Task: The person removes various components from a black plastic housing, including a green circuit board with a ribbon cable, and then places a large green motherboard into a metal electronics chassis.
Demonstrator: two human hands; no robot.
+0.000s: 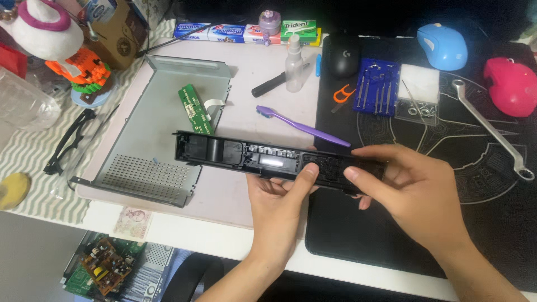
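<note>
- Black plastic panel (263, 159): a long, narrow strip with moulded compartments and a small clear window near its middle. It is held level above the desk, just in front of the grey metal tray (168, 112) and partly over the dark mat (492, 184).
- Handling judgement: the panel looks light and thin-walled. It is probably stiff along its length but likely to flex or snap at its clips if twisted. The smooth plastic may slip under a loose hold.
- Left hand (277, 210): placed under the panel near its middle, thumb pressed onto the front edge and fingers curled beneath, pinching the strip.
- Right hand (417, 193): closed around the right end of the panel, thumb on top, fingers wrapped behind.
- Recommended hold: grip the solid outer frame at two separated places, as shown; avoid the window and the thin inner ribs.
- Nearby items: a green circuit board (196, 109) lies in the tray; a purple toothbrush (302, 126) lies just behind the panel; a metal spanner (492, 131) rests on the mat, well apart.
</note>
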